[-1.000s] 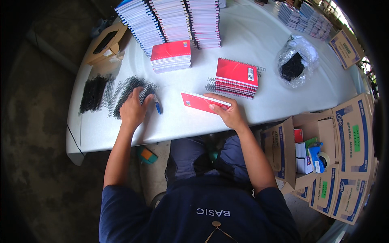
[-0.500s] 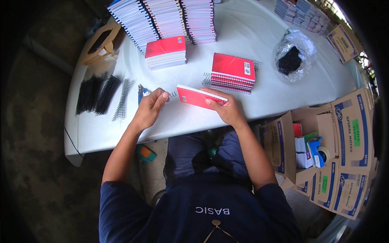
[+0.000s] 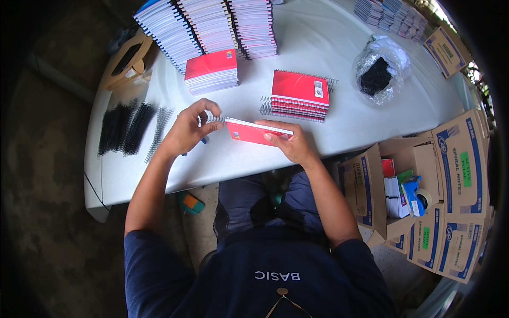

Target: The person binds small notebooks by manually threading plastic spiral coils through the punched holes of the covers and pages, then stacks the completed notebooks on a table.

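Observation:
Over the near edge of the table, my right hand (image 3: 294, 144) grips a small red-covered notebook (image 3: 252, 133), thumb on the cover and fingers behind. The notebook is tilted, with its row of punched holes along the upper edge. At its left end a thin wire spiral coil (image 3: 216, 119) sticks out from the holes. My left hand (image 3: 190, 127) has its thumb and curled fingers around the coil's free end. Beneath that hand lies a blue-handled tool (image 3: 203, 140), mostly hidden.
Red notebooks with coils (image 3: 300, 87) are stacked to the right; a red-topped paper stack (image 3: 212, 66) stands ahead, before tall book stacks (image 3: 207, 24). Loose dark coils (image 3: 124, 127) lie left. An open carton (image 3: 375, 185) holds notebooks and a blue tape dispenser (image 3: 412, 196). A plastic bag (image 3: 382, 74) sits far right.
My left hand has shifted slightly up and its fingers have opened into a looser curl around the coil. The notebook has moved slightly left and down in my right hand.

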A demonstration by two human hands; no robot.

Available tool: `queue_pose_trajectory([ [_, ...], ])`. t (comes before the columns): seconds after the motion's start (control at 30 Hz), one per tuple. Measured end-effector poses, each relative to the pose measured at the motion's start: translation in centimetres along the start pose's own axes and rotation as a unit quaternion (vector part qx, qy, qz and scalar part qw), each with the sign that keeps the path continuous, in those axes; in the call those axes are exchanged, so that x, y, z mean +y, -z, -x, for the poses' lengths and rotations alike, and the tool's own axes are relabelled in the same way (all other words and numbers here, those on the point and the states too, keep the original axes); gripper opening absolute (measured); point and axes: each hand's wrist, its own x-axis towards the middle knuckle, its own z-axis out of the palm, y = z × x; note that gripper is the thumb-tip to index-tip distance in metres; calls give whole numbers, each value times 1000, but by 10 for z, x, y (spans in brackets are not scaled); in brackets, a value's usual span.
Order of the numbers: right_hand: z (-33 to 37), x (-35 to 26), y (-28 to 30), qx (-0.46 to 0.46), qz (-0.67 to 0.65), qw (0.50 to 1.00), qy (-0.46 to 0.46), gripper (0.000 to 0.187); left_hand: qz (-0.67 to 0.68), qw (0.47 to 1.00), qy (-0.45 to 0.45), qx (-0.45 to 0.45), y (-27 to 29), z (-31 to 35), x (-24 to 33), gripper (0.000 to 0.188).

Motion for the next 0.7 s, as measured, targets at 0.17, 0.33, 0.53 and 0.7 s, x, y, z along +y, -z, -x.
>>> queue_pose_trajectory([
  [0.17, 1, 2, 1, -7, 23, 999, 22, 28, 42, 991, 83, -95, 9, -9, 0, 27],
  [0.33, 1, 2, 0, -6, 46, 998, 40, 28, 158, 946, 242, -150, 18, -15, 0, 31],
  [0.53, 0, -3, -4, 13, 52, 997, 51, 28, 97, 986, 75, -116, 15, -14, -14, 26],
  [0.7, 3, 6, -2, 28, 23, 999, -22, 27, -138, 972, 5, -191, 20, -23, 7, 32],
])
